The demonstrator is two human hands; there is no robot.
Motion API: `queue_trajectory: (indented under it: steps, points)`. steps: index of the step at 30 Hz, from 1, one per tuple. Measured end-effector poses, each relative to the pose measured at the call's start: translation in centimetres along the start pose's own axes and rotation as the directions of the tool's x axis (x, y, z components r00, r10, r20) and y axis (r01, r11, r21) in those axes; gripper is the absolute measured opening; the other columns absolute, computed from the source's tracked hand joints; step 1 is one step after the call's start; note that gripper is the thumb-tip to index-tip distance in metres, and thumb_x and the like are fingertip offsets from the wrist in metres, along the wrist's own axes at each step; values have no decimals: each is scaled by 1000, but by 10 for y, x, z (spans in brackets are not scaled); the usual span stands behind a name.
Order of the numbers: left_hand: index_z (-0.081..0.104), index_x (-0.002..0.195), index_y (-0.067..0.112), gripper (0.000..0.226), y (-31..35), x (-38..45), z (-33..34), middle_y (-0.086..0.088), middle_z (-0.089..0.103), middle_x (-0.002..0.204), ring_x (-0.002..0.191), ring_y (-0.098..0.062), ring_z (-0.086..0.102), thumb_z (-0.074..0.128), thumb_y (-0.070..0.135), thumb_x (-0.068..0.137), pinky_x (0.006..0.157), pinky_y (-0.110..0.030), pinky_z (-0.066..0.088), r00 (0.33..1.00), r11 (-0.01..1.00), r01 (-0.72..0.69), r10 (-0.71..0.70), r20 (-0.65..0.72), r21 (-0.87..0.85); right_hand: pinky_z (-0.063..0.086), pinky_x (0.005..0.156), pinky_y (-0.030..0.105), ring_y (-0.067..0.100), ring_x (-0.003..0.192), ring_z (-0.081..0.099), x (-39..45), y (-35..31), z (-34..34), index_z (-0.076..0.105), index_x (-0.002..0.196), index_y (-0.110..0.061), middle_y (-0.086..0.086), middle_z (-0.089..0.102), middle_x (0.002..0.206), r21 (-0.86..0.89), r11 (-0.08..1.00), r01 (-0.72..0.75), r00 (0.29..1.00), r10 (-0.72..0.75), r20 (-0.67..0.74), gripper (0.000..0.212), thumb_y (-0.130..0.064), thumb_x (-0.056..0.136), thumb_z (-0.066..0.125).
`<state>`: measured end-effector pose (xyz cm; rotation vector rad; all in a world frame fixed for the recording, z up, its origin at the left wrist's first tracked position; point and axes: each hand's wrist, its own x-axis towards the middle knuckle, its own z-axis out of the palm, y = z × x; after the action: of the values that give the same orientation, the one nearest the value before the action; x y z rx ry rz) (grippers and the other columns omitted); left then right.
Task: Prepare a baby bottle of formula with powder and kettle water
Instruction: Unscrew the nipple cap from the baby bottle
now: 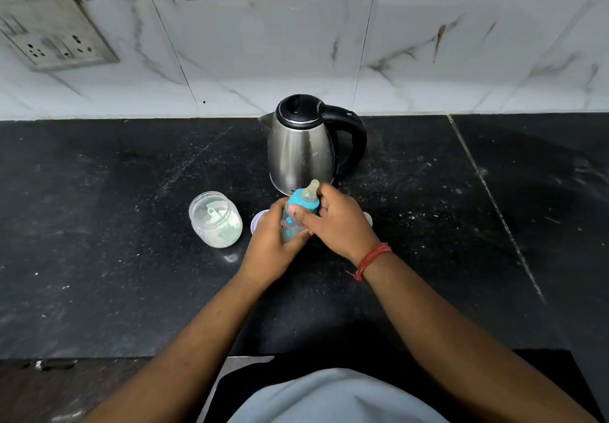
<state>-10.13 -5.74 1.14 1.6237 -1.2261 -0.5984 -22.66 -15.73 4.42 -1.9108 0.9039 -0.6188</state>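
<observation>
A clear baby bottle (291, 225) with blue prints, a turquoise collar and a pale teat stands tilted above the black counter. My left hand (270, 251) grips its body from the left. My right hand (339, 221) holds it just under the collar, thumb across the front. Behind the bottle stands a steel kettle (300, 149) with a black lid and handle, lid closed. To the left sits an open clear jar (216, 220) of white formula powder with a small scoop inside.
A white lid (255, 221) lies flat on the counter (131, 258) behind my left hand, and another pale round thing (368, 219) peeks out right of my right hand. A marble-tiled wall runs behind, with a socket plate (49, 27) at upper left.
</observation>
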Motion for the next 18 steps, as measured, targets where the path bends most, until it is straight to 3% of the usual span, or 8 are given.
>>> queue_trajectory:
  steps: [4,8,11,13,16,18]
  points:
    - [44,129,44,46,5,-1,-2,42,56,117,107,5,62,66,42,88,86,-8,45,997,993,-81,80,16,87,61,75,31,-1,83,70,1,-3,5,61,93,-32,-13,73,88,30,999,-38,997,40,-70,44,-68,70,70]
    - [42,122,30,40,2,-1,-3,24,62,105,99,5,62,65,42,92,79,-8,44,993,991,-72,60,105,112,62,78,43,8,83,74,5,-6,6,68,92,-26,-7,76,88,183,980,-74,996,81,-32,40,-58,70,77]
    - [42,124,22,41,1,4,-7,16,63,107,99,4,63,70,28,96,79,-10,47,984,995,-38,22,179,89,62,78,48,15,84,76,5,-6,4,70,91,-26,-2,77,89,300,951,-76,996,84,-13,33,-50,71,81]
    - [44,127,19,42,5,6,-10,10,66,109,101,-4,66,71,25,96,79,-19,53,976,999,-13,3,216,45,63,78,50,17,84,76,6,-6,2,70,90,-27,0,77,89,327,943,-66,997,74,-11,30,-47,72,83]
    - [43,132,15,49,15,7,-14,-8,68,114,104,-24,68,69,30,94,90,-44,56,962,998,48,-34,271,-44,62,78,52,21,84,75,8,-10,-3,70,87,-24,4,76,87,372,927,-46,999,50,-3,29,-44,72,84]
    - [42,137,15,55,21,9,-18,-8,67,121,113,-24,66,68,33,93,100,-47,53,951,992,78,-46,304,-95,62,76,48,20,82,73,10,-14,-6,69,86,-21,3,74,85,379,925,-28,999,18,30,28,-42,73,83]
